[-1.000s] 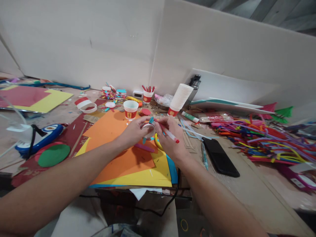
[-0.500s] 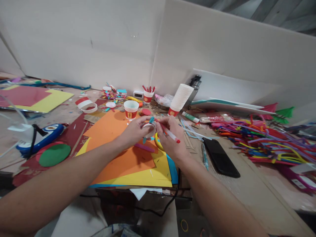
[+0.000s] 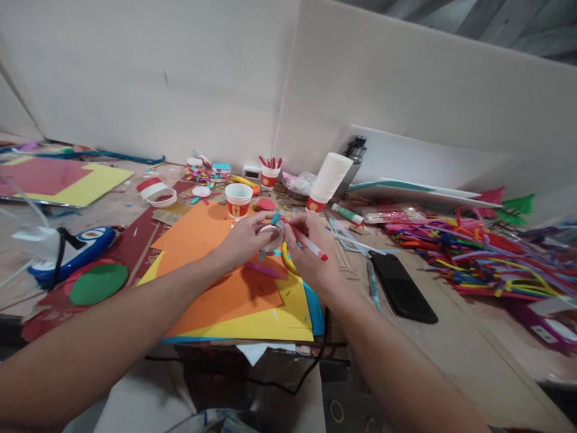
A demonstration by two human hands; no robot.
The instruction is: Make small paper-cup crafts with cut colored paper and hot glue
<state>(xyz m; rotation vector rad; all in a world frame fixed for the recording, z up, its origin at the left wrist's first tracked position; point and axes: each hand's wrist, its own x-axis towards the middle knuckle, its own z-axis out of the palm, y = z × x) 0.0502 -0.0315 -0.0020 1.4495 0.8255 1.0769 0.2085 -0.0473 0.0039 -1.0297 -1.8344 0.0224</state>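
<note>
My left hand (image 3: 238,242) is closed on a short cut-off paper cup piece (image 3: 271,239), its round white side turned towards me. Blue paper strips (image 3: 275,219) stick out from its edge. In my right hand (image 3: 318,258) lies a red marker pen (image 3: 312,245), slanting down to the right, its upper end close to the cup piece. My right fingertips are beside the piece; whether they touch it is hard to see. Both hands are over orange paper (image 3: 220,300). A purple marker (image 3: 262,269) lies on that paper, and a yellow curved tool (image 3: 288,260) is partly hidden by my right hand.
Behind stand a paper cup (image 3: 238,201), a cup of red sticks (image 3: 270,177) and a tilted cup stack (image 3: 329,182). A phone (image 3: 403,288) and many pipe cleaners (image 3: 491,252) lie right. At left are a blue-and-white device (image 3: 74,255) and a green disc (image 3: 100,284).
The camera view has shifted very slightly. Both hands keep nearly the same pose, with the cup piece and red marker still held.
</note>
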